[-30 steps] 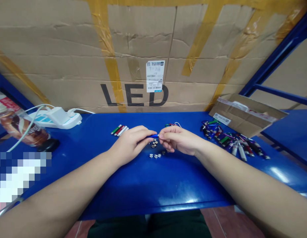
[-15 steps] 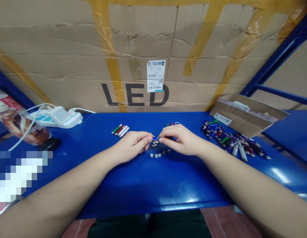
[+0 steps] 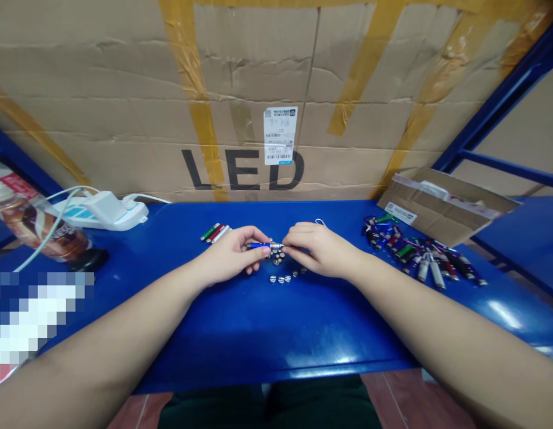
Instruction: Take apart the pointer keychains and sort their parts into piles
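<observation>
My left hand pinches a small blue flashlight that lies level over the blue table. My right hand is closed in a pinch at the flashlight's silver right end. Just below and between the hands lie several small silver button-like parts. Three finished mini flashlights, green, red and silver, lie side by side behind my left hand.
A heap of coloured keychain flashlights lies at the right, beside an opened flat cardboard carton. A white power strip with a charger and a bottled drink sit at the left. A large cardboard box marked LED walls the back.
The blue flashlight now shows more fully in my left hand, drawn leftward, and both hands have shifted slightly up and away from the silver parts.
</observation>
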`<action>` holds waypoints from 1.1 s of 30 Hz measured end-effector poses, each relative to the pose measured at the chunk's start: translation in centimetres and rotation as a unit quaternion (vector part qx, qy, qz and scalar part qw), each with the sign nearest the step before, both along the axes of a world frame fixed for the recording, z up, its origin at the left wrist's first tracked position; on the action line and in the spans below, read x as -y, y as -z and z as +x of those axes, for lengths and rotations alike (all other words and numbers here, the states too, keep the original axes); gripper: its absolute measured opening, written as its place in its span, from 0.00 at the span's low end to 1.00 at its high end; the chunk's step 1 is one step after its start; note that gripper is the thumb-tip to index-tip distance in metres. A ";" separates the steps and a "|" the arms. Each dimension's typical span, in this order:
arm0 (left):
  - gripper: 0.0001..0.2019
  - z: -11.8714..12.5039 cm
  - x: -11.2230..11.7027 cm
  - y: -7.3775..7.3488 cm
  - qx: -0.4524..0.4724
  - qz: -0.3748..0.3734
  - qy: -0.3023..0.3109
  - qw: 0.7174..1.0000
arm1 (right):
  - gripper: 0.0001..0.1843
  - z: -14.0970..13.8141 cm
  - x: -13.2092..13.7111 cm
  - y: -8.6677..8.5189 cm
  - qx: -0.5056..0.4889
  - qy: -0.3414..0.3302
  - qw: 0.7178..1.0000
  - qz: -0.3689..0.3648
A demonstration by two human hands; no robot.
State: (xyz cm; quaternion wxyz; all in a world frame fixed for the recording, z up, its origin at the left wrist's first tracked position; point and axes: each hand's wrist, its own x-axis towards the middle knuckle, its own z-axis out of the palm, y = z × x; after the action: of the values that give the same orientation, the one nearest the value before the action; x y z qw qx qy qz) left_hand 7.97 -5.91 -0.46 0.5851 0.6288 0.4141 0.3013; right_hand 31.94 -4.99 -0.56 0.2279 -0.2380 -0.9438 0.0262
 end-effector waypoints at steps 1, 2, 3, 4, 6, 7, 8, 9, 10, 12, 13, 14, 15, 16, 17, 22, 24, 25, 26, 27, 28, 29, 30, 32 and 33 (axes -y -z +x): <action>0.15 0.0 -0.1 0.1 -0.021 0.023 -0.007 1.000 | 0.14 0.0 -0.2 0.2 0.000 0.003 1.000 -0.007; 0.14 -0.1 -0.3 0.1 -0.038 0.031 -0.014 0.999 | 0.14 0.0 -0.3 0.3 0.002 0.006 1.000 -0.006; 0.13 -0.1 -0.4 0.1 -0.053 0.031 -0.022 0.998 | 0.15 -0.1 -0.4 0.5 0.006 0.007 1.000 0.002; 0.12 -0.1 -0.4 0.1 -0.068 0.025 -0.027 0.997 | 0.15 -0.1 -0.5 0.6 0.013 0.009 1.000 0.017; 0.16 -0.1 -0.5 0.1 -0.093 0.003 -0.029 0.995 | 0.17 -0.3 -0.6 0.6 0.041 0.016 0.997 0.062; 0.18 -0.1 -0.4 0.1 -0.099 -0.015 -0.033 0.994 | 0.18 -0.4 -0.5 0.6 0.060 0.022 0.994 0.092; 0.19 0.0 -0.4 0.0 -0.098 -0.040 -0.041 0.994 | 0.19 -0.6 -0.5 0.6 0.081 0.028 0.989 0.121; 0.21 0.1 -0.3 -0.1 -0.093 -0.068 -0.055 0.992 | 0.18 -0.7 -0.4 0.5 0.101 0.035 0.983 0.147; 0.22 0.2 -0.2 -0.2 -0.086 -0.099 -0.073 0.989 | 0.18 -0.8 -0.4 0.4 0.117 0.040 0.978 0.169; 0.24 0.4 0.0 -0.4 -0.078 -0.151 -0.103 0.980 | 0.17 -0.9 -0.3 0.2 0.134 0.046 0.971 0.195; 0.26 0.5 0.1 -0.6 -0.082 -0.166 -0.109 0.977 | 0.16 -1.0 -0.3 0.1 0.137 0.046 0.969 0.202; 0.27 0.5 0.1 -0.7 -0.089 -0.174 -0.113 0.974 | 0.16 -1.0 -0.2 0.1 0.139 0.045 0.968 0.206; 0.29 0.5 0.1 -0.8 -0.100 -0.174 -0.116 0.973 | 0.16 -1.0 -0.2 0.0 0.139 0.044 0.967 0.210; 0.30 0.5 0.1 -0.9 -0.115 -0.170 -0.118 0.972 | 0.16 -1.1 -0.2 0.0 0.139 0.042 0.966 0.213; 0.31 0.4 0.0 -1.0 -0.133 -0.163 -0.122 0.970 | 0.16 -1.1 -0.2 0.0 0.138 0.040 0.966 0.216; 0.32 0.2 -0.3 -0.5 -0.134 -0.136 -0.102 0.976 | 0.16 -1.1 -0.1 0.2 0.125 0.036 0.967 0.219; 0.24 0.1 -0.4 -0.1 -0.088 -0.087 -0.086 0.989 | 0.16 -1.1 -0.2 0.5 0.106 0.036 0.970 0.214; 0.20 0.0 -0.5 0.1 -0.067 -0.046 -0.080 0.993 | 0.17 -1.0 -0.2 0.6 0.093 0.038 0.973 0.208; 0.19 -0.1 -0.5 0.3 -0.050 0.002 -0.074 0.996 | 0.18 -1.0 -0.3 0.8 0.077 0.042 0.976 0.197; 0.20 -0.3 -0.5 0.4 -0.042 0.052 -0.067 0.996 | 0.18 -0.9 -0.4 0.9 0.060 0.046 0.980 0.183; 0.21 -0.4 -0.6 0.5 -0.044 0.099 -0.058 0.992 | 0.18 -0.8 -0.4 0.9 0.045 0.049 0.984 0.164; 0.19 -0.6 -0.6 0.5 -0.052 0.140 -0.053 0.987 | 0.17 -0.8 -0.5 1.0 0.032 0.049 0.988 0.142; 0.17 -0.7 -0.6 0.5 -0.065 0.170 -0.050 0.982 | 0.16 -0.7 -0.6 1.0 0.022 0.048 0.992 0.118; 0.14 -1.0 -0.7 0.5 -0.094 0.194 -0.049 0.975 | 0.15 -0.6 -0.6 1.0 0.012 0.043 0.996 0.079; 0.14 -1.2 -0.8 0.5 -0.109 0.191 -0.050 0.974 | 0.14 -0.5 -0.7 1.0 0.012 0.044 0.997 0.067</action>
State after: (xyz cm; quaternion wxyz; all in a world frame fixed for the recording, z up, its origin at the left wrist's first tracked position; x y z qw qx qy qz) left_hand 6.80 -5.09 -0.92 0.3893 0.7367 0.4411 0.3333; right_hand 31.45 -4.34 -1.54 0.2332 -0.2634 -0.9347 -0.0502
